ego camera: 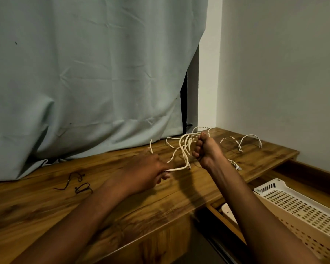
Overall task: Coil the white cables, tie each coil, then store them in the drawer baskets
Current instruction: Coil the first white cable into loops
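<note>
A person's right hand (204,149), raised just above a brown wood-grain desk (122,197), closes its curled fingers around a bunch of loops of thin white twisted cable (185,147), the loops arching up and to the left out of the fist. The left hand (149,168), lower and nearer the desk surface, pinches a straight run of the same white cable between thumb and fingers; that run leads right from the pinch, roughly level with the desk's front edge, then bends up toward the gathered loops. One loose end stands up beyond the left hand, pointing upward. A second stretch of white twisted cable (244,141) lies uncoiled on the desk's far right corner in two humps, its length running left to right; whether it joins the held cable cannot be told. A white plug end (236,166) rests on the desk just below the right wrist. Two small dark twist ties (78,183), bent and looped, lie on the desk well to the left of both hands. Under the desk at right, an open wooden drawer (217,210) holds one long cream perforated plastic basket (301,212), its long axis running from near left to far right. A pale grey-green curtain (84,73) hangs behind the desk, its hem resting on the surface, beside a plain white wall (284,73).
</note>
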